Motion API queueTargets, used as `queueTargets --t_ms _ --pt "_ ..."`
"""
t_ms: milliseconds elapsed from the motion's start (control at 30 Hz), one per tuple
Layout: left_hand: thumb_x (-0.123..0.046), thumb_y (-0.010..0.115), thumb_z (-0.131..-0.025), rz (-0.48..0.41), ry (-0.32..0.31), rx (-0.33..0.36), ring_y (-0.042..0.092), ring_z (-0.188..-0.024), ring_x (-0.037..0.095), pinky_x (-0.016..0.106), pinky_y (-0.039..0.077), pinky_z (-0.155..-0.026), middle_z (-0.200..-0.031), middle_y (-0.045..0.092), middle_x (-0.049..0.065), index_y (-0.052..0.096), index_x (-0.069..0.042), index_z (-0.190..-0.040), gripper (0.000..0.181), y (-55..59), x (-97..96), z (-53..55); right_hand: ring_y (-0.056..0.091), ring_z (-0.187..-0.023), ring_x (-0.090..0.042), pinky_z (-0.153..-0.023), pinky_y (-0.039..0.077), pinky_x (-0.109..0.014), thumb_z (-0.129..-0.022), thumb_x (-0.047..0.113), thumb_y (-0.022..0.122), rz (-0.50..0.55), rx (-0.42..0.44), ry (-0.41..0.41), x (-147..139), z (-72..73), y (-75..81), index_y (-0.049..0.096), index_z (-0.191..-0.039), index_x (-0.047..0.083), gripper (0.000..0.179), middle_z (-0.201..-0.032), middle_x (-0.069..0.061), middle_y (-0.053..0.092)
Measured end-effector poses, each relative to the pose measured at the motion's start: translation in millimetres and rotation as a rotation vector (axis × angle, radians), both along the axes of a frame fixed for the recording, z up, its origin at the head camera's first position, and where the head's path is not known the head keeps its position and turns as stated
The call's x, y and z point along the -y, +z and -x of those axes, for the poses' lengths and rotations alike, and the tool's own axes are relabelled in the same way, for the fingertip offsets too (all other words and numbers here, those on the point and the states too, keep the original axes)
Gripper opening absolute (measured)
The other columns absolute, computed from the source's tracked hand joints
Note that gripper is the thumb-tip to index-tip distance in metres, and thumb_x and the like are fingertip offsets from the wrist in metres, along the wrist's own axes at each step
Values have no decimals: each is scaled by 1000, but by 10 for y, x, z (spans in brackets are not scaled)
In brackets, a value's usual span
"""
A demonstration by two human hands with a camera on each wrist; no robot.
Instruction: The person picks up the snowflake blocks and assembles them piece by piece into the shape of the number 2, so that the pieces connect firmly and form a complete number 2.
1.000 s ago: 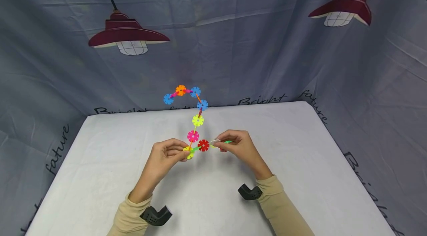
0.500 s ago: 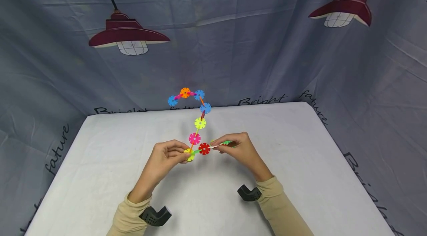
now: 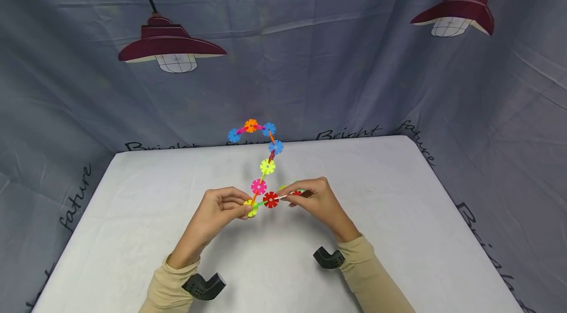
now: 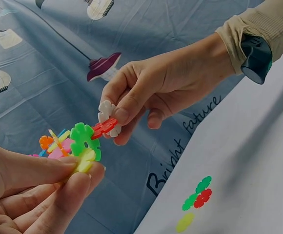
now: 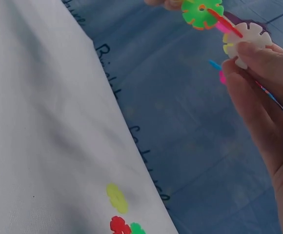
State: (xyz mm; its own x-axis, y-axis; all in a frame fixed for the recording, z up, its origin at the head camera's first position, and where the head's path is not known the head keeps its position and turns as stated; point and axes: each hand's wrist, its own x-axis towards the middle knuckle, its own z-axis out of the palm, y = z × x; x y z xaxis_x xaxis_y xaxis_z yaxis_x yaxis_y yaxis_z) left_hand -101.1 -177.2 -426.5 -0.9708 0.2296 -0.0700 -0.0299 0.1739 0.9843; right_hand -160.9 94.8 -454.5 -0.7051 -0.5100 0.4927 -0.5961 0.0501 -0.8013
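Observation:
A chain of notched plastic snowflake discs stands up between the hands, its blue discs and orange disc at the far end. My left hand pinches the yellow disc at the near end between thumb and fingers. From there a green disc leads to a red disc. With thumb and fingers, my right hand pinches a white disc that meets the red disc's edge. How deep their slots sit in each other is hard to tell.
Loose on the white table, behind the right hand, lie a yellow disc, a red disc and green discs. A grey printed curtain hangs beyond the table's back edge.
The right hand has moved slightly left and nearer, bringing the white disc from beside the red disc to its edge. The upper chain has tilted a little right and down; the left hand keeps its pinch.

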Motion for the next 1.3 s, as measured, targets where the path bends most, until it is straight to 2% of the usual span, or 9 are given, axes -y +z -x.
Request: queueTargets --t_ms 167,300,367,533,633,733,867,1067,1300 --pt "-8 81 -89 -2 9 -9 78 -79 18 31 64 -78 -100 76 21 71 6 -110 28 7 -24 7 77 -81 -12 -68 64 -31 -84 2 83 -8 23 -35 -23 4 -8 81 -102 7 19 -100 -11 81" --pt "-9 81 -89 8 24 -13 77 -79 17 31 64 -77 -99 76 21 71 5 -110 26 6 -36 11 77 -91 -11 -69 63 -31 -85 7 84 -74 82 -78 -75 35 -27 78 -113 11 28 -107 -7 80" --pt "-9 81 -89 14 34 -21 77 -79 16 30 64 -77 -98 76 20 72 4 -109 26 3 -31 9 77 -93 -11 -69 63 -30 -86 9 84 -142 136 -118 -115 68 -54 77 -116 14 32 -110 -6 79" --pt "-10 81 -89 16 49 -29 77 -78 16 30 63 -78 -97 75 20 72 3 -109 25 -10 -6 5 71 -78 -10 -64 58 -25 -86 9 84 -394 255 -229 -225 197 -235 75 -117 9 32 -108 -9 75" --pt "-11 81 -89 14 50 -28 77 -79 16 30 64 -78 -98 75 20 72 2 -109 26 -16 2 9 63 -73 -11 -63 53 -23 -85 12 85 -533 274 -286 -256 261 -362 76 -112 5 30 -96 -6 71" --pt "-12 81 -89 12 50 -30 77 -79 17 31 64 -78 -98 75 20 72 2 -110 26 -18 3 11 56 -73 -11 -67 49 -23 -84 17 87 -605 261 -324 -259 295 -451 77 -106 7 26 -84 0 65" --pt "-11 81 -89 14 51 -33 77 -79 17 31 64 -78 -98 74 20 72 2 -109 26 -15 3 11 51 -73 -11 -68 44 -24 -86 19 85 -637 250 -339 -243 313 -539 77 -103 10 21 -80 3 58" --pt "-11 81 -90 20 48 -35 77 -79 16 30 64 -78 -98 75 20 72 2 -110 25 -14 0 10 53 -79 -13 -72 45 -27 -85 18 86 -639 264 -352 -211 302 -565 75 -98 12 18 -87 1 60" --pt "-11 81 -89 28 54 -34 77 -79 16 30 63 -78 -97 75 20 72 2 -109 25 -12 -6 6 60 -72 -11 -67 51 -24 -86 13 85 -555 302 -279 -221 286 -519 68 -96 11 20 -82 3 68"
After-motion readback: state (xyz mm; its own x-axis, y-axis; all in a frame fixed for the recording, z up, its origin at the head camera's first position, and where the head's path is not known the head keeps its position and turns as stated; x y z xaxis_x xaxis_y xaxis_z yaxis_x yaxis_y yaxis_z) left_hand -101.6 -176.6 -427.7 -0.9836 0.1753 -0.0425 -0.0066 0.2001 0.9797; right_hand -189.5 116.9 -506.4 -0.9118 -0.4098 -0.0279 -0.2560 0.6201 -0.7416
